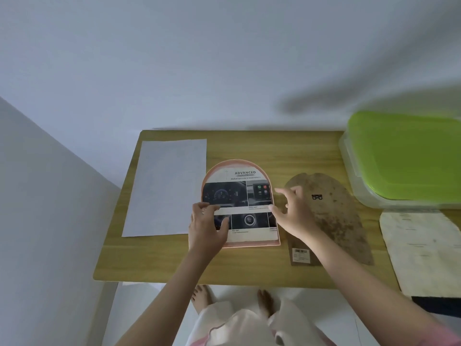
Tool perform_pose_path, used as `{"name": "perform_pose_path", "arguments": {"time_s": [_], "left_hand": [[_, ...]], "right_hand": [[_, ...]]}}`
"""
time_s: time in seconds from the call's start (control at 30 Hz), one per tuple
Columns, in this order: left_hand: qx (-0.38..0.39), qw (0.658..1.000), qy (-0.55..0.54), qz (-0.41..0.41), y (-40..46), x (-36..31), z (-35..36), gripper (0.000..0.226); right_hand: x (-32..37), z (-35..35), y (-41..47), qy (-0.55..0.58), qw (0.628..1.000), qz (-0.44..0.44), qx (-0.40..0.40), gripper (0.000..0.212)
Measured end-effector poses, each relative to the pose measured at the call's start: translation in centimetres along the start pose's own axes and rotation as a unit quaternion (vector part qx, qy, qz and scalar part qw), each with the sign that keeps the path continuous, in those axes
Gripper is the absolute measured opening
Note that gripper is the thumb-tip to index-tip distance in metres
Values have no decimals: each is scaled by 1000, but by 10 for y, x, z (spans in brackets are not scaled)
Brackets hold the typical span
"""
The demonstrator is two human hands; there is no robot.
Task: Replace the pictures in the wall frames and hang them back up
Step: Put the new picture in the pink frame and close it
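Observation:
An arch-shaped pink frame (pixel 252 243) lies flat in the middle of the wooden table (pixel 174 260). Inside it sits a printed picture (pixel 239 196) with car dashboard photos and the word ADVANCED. My left hand (pixel 207 226) rests on the picture's lower left, fingers spread over the paper. My right hand (pixel 291 211) touches the picture's right edge with its fingertips. To the right lies the brown arched backing board (pixel 336 213) with a small metal hanger and a barcode label.
A blank white sheet (pixel 164 186) lies at the table's left. A clear box with a green lid (pixel 404 156) stands at the back right. A pale arched paper (pixel 421 248) lies at the front right. White walls stand behind and to the left.

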State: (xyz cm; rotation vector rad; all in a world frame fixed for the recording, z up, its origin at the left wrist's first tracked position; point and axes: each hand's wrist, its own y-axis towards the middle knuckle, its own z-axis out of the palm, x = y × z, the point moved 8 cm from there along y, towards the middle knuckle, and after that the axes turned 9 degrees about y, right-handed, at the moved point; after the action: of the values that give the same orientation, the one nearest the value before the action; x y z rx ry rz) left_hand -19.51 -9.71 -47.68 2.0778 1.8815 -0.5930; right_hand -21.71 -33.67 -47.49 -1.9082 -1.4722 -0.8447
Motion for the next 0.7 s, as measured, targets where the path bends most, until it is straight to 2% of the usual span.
{"name": "perform_pose_path", "arguments": {"time_s": [0.2, 0.4, 0.53, 0.7], "left_hand": [[37, 993, -84, 74, -28, -77, 31, 29], [96, 986, -124, 52, -51, -123, 65, 33], [138, 984, -108, 17, -62, -132, 85, 41], [140, 988, -67, -3, -67, -147, 98, 42]], "right_hand": [[-41, -48, -25, 18, 996, 31, -82, 37], [-97, -91, -62, -65, 984, 104, -131, 37], [-123, -100, -72, -92, 975, 164, -120, 44], [-130, -101, -75, -95, 978, 157, -99, 48]]}}
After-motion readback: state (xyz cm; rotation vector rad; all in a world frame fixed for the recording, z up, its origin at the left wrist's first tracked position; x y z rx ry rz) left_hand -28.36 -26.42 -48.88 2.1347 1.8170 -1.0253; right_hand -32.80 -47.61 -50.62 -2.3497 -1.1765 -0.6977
